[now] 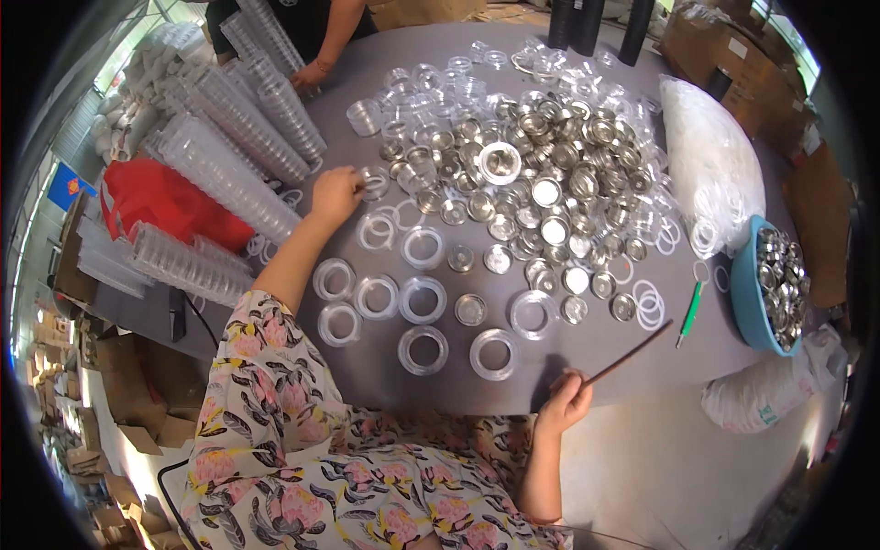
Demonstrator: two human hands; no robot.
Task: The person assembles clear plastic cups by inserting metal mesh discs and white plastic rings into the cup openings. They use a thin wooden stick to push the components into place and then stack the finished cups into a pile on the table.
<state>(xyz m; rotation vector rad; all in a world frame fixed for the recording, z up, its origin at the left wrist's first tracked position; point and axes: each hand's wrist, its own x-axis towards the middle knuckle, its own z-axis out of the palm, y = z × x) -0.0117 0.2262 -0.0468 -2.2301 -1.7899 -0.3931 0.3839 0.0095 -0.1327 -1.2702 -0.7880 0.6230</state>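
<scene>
My left hand (339,194) reaches out over the grey table, its fingers closed at the edge of a small clear plastic round piece (374,183). My right hand (564,403) is at the near table edge, pinching a thin brown stick (632,353) that points up and to the right. Between the hands lie several clear plastic rings (423,351), spread flat with open centres. A silver metal cap (471,310) sits among them. Beyond is a large heap of silver caps (587,137), mixed with clear round pieces (463,87).
Tall stacks of clear plastic cups (229,179) and a red bag (170,206) line the left side. Right are a bag of white rings (710,156), a green-handled tool (690,316) and a blue basin (747,293) of metal caps. A co-worker's hand (312,75) is far left.
</scene>
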